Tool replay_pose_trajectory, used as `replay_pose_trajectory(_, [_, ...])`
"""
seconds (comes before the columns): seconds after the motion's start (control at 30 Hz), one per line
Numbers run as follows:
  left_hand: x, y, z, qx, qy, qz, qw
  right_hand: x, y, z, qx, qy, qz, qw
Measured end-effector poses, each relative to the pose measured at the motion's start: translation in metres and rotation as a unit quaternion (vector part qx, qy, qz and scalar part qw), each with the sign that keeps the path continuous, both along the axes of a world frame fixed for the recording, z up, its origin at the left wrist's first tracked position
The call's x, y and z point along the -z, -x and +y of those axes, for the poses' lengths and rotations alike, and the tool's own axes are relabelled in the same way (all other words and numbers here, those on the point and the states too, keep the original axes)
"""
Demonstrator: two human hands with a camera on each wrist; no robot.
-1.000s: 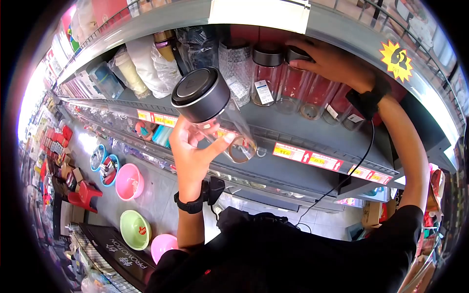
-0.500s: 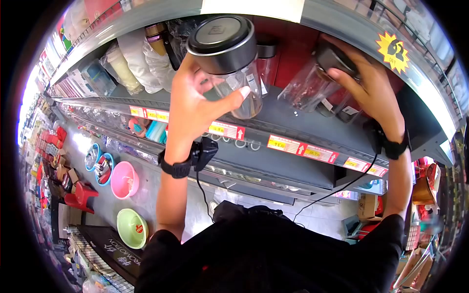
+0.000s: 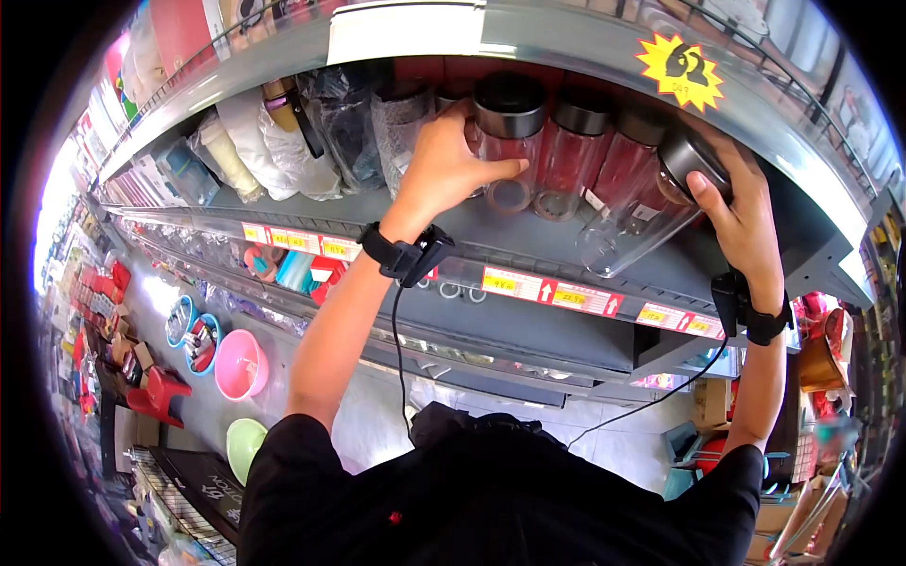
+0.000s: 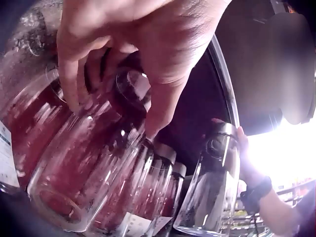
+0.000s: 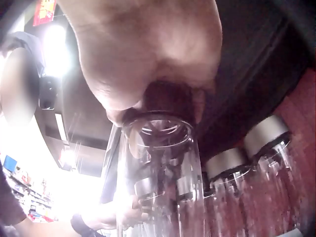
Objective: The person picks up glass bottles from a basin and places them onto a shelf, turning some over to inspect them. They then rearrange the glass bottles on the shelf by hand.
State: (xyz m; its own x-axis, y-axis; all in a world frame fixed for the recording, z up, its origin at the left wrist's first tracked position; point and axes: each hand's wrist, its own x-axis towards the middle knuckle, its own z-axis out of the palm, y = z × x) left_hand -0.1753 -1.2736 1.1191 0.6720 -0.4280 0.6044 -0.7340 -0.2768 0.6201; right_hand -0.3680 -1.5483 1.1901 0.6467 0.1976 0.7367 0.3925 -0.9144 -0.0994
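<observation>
My left hand (image 3: 453, 165) grips a clear bottle with a black lid (image 3: 510, 106), thumb and fingers around its upper part. This bottle stands close to upright at the left of a row of similar bottles. In the left wrist view, its clear body (image 4: 81, 168) widens below my fingers. My right hand (image 3: 741, 212) holds another clear bottle (image 3: 628, 231) by its black lid, at the right end of the row. That one leans, its base toward the shelf's front edge. Between the two hands stand black-lidded bottles (image 3: 571, 156). In the right wrist view, my palm hides most of the held lid.
The grey shelf (image 3: 377, 212) has a front rail with price labels (image 3: 547, 291). An upper shelf edge with a yellow star tag (image 3: 679, 73) overhangs the bottles. Plastic-wrapped goods (image 3: 274, 141) stand at left. A black cable (image 3: 651, 401) hangs from the right wrist.
My left hand has moved its bottle from in front of the shelf into the row. The right hand, first at a lid in the row, now holds a tilted bottle farther right.
</observation>
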Motion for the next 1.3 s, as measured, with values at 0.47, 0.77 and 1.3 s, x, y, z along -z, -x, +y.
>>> replay_pose_trajectory(0.47, [0.011,0.011,-0.026,-0.068,-0.019,-0.136,0.988,0.005,0.019,-0.04,0.091,-0.13,0.017,0.987])
replay_pose_trajectory(0.77, [-0.004,0.013,-0.024,-0.229,-0.143,-0.283,0.92,0.01,0.026,-0.061,0.132,-0.168,0.039,0.976])
replay_pose_trajectory(1.3, [-0.055,0.052,-0.044,0.013,-0.175,-0.239,0.955,0.019,0.032,-0.087,0.145,-0.163,0.025,0.975])
